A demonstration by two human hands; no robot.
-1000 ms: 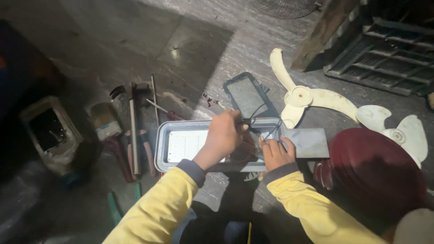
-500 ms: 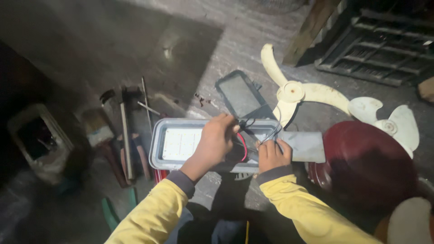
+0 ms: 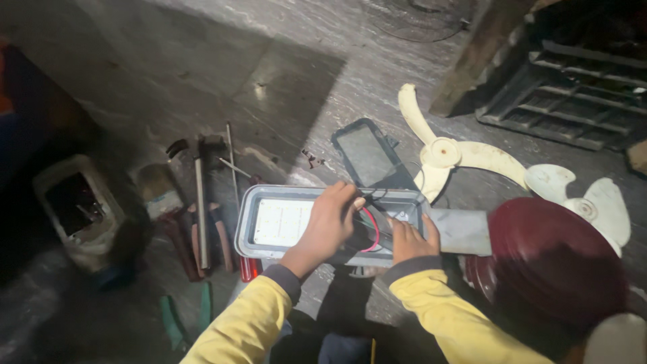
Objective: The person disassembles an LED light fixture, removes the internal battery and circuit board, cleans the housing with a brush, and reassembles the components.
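A person in yellow sleeves crouches over a grey rectangular light housing (image 3: 269,232) lying open on a stone floor (image 3: 222,87). Everything here is placed relative to that housing.

Far to its left stands a worn pale container (image 3: 74,209) with a dark opening. Nearer, just left of the housing, hand tools lie in a row: a paintbrush (image 3: 158,192), a long metal rod (image 3: 200,212) and red-handled pliers (image 3: 219,232).

Inside the housing, toward its left end, sits a pale white panel (image 3: 282,221). The left hand (image 3: 330,226) rests over the middle of the housing, its grip curled, fingertips pressed together at the far rim where thin dark wires gather; what it pinches cannot be told. A red wire (image 3: 372,232) curves just right of this hand.

The right hand (image 3: 408,239) lies at the housing's right end, fingers spread flat on its edge, holding nothing.

Beyond the housing lies a dark glass cover (image 3: 367,155). Further right rest cream fan blades (image 3: 465,158), and beside the housing's right end a flat grey plate (image 3: 461,230) and a round maroon dome (image 3: 556,266)
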